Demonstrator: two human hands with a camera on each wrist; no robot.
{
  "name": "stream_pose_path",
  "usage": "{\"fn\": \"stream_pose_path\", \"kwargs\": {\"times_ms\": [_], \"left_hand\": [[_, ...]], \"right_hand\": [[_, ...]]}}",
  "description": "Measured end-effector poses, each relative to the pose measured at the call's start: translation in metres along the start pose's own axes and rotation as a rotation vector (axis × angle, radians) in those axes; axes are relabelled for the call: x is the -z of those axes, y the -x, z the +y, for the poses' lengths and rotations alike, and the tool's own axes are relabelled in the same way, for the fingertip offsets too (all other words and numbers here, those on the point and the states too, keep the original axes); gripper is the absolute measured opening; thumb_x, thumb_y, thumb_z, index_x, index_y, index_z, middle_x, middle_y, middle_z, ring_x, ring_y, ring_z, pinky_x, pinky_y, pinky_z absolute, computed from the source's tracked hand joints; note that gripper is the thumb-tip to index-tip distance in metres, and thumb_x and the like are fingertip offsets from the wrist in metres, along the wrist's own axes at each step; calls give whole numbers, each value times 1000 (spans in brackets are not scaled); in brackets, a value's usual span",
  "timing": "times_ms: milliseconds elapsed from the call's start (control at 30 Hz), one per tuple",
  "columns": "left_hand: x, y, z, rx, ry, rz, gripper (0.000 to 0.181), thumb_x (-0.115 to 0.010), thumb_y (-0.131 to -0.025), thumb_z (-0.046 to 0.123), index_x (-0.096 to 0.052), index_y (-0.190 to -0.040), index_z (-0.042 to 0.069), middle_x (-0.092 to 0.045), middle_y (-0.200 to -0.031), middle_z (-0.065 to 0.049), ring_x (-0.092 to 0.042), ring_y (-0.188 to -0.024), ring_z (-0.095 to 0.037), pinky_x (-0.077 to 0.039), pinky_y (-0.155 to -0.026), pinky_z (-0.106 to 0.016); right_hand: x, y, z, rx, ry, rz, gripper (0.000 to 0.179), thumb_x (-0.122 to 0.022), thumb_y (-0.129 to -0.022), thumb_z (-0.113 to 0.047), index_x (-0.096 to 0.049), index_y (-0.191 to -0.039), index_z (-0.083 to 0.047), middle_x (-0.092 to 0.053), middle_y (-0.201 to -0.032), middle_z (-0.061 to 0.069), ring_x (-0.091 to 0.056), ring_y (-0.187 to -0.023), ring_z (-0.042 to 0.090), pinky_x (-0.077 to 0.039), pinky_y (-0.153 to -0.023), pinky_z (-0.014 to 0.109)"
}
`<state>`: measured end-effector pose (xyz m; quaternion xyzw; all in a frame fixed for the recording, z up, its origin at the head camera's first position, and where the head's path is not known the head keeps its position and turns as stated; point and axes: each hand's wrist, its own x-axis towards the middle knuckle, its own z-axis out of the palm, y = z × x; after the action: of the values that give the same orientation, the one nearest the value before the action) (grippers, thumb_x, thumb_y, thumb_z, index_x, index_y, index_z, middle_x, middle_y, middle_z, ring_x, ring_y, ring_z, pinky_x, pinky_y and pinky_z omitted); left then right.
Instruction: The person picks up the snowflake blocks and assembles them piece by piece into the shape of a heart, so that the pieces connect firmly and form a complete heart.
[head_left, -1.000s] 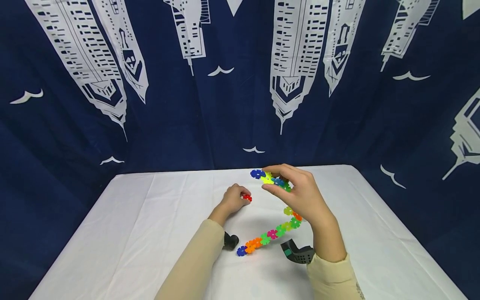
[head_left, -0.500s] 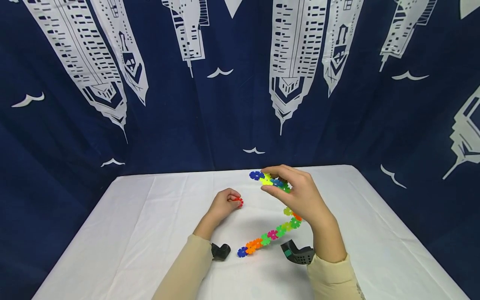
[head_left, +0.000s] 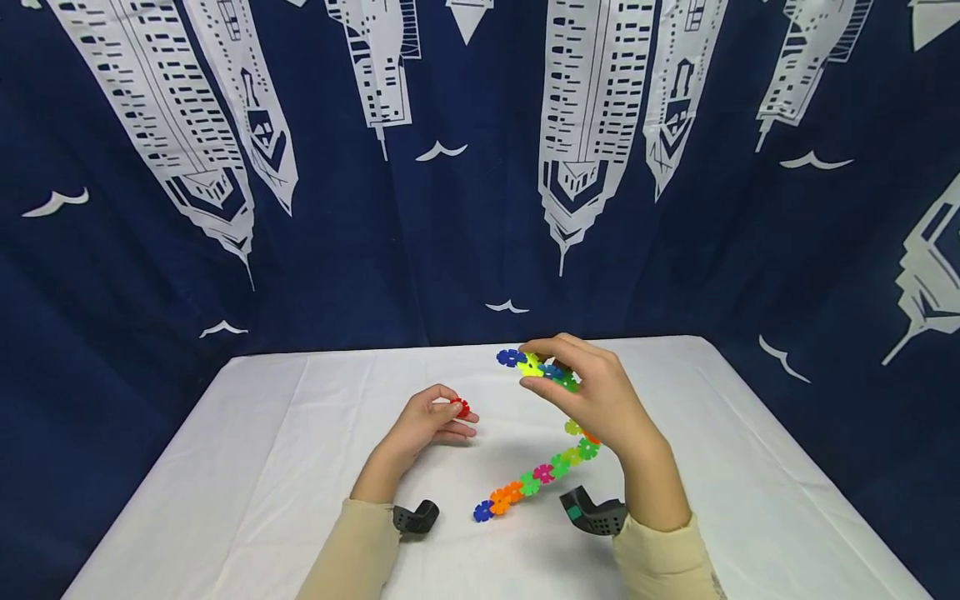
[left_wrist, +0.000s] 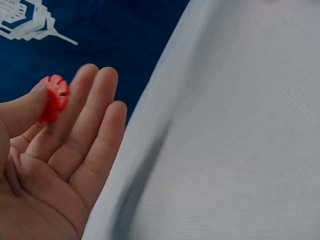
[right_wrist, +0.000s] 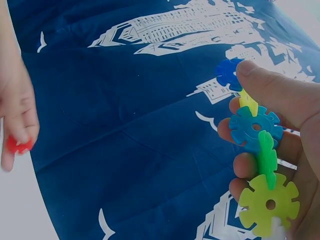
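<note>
My left hand (head_left: 422, 427) pinches a red notched flower disc (left_wrist: 56, 96) between thumb and index finger, its other fingers extended, over the left middle of the table. To its right, my right hand (head_left: 600, 392) grips the upper end of a chain of interlocked flower discs (head_left: 543, 473). In the right wrist view, a dark blue disc (right_wrist: 228, 74) is at the thumb tip, followed by yellow, a blue disc (right_wrist: 255, 128), green and a yellow-green disc (right_wrist: 269, 204). From the hand the chain hangs down and trails toward a dark blue end disc (head_left: 483, 510) near the front.
A white cloth covers the table (head_left: 277, 467). Behind it hangs a navy curtain (head_left: 465, 208) printed with white buildings and birds. Each wrist wears a black camera mount, the left mount (head_left: 417, 518) and the right mount (head_left: 594, 512) both close above the cloth.
My left hand has moved left and toward me with the red disc, and its lower fingers have spread out. The right hand and its chain stay nearly in place.
</note>
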<state>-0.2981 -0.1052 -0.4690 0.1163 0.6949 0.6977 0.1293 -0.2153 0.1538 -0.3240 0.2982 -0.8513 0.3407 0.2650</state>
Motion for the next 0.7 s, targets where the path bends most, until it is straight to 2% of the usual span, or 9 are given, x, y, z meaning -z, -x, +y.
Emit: {"fn": "stream_pose_path", "kwargs": {"times_ms": [100, 200, 300, 367, 467, 567, 700], "left_hand": [[-1, 7, 17, -16, -11, 5, 10, -52, -103, 10, -48, -110, 5, -76, -82, -12, -74, -67, -18, -63, -71, -34], [-4, 15, 37, -55, -26, 71, 16, -53, -103, 9, -49, -118, 5, -70, -70, -3, -68, -58, -15, -62, -66, -31], [-8, 25, 59, -125, -24, 124, 24, -54, -102, 10, -52, -126, 7, -66, -69, -2, -64, -57, -16, -61, -66, -31], [-12, 32, 72, -183, -18, 136, 27, -55, -102, 10, -54, -129, 10, -64, -71, -4, -64, -58, -16, -62, -67, -31], [-19, 43, 90, -267, -10, 111, 30, -55, -102, 9, -57, -132, 11, -64, -77, -5, -64, -60, -16, -62, -69, -32], [-26, 55, 103, -339, -8, 58, 34, -56, -101, 8, -56, -135, 10, -67, -81, -4, -66, -62, -15, -63, -72, -33], [-33, 66, 113, -396, -6, 15, 39, -57, -101, 8, -52, -139, 11, -71, -81, -2, -68, -62, -16, -63, -74, -35]], "right_hand": [[-1, 0, 0, 2, -4, -7, 33, -81, -84, -23, -72, -115, -20, -68, -94, -12, -52, -78, 6, -48, -67, 20], [-2, 0, -1, 0, -10, -16, 32, -81, -84, -22, -72, -115, -20, -68, -94, -12, -52, -77, 6, -47, -67, 21], [-4, 0, -1, 9, -10, -19, 33, -81, -84, -23, -72, -116, -21, -67, -93, -12, -51, -76, 6, -47, -66, 21], [-4, 0, -1, 27, -12, -20, 34, -81, -84, -22, -72, -117, -20, -66, -91, -12, -50, -74, 6, -47, -64, 22], [-5, -1, -1, 54, -24, -23, 35, -80, -85, -21, -72, -119, -19, -66, -90, -11, -50, -73, 6, -47, -63, 24], [-6, -1, -2, 50, -38, -39, 35, -79, -86, -19, -71, -121, -16, -69, -95, -9, -51, -74, 6, -49, -63, 22], [-8, -1, -4, 41, -38, -69, 34, -77, -88, -19, -71, -121, -13, -73, -103, -5, -54, -76, 6, -52, -66, 21]]}}
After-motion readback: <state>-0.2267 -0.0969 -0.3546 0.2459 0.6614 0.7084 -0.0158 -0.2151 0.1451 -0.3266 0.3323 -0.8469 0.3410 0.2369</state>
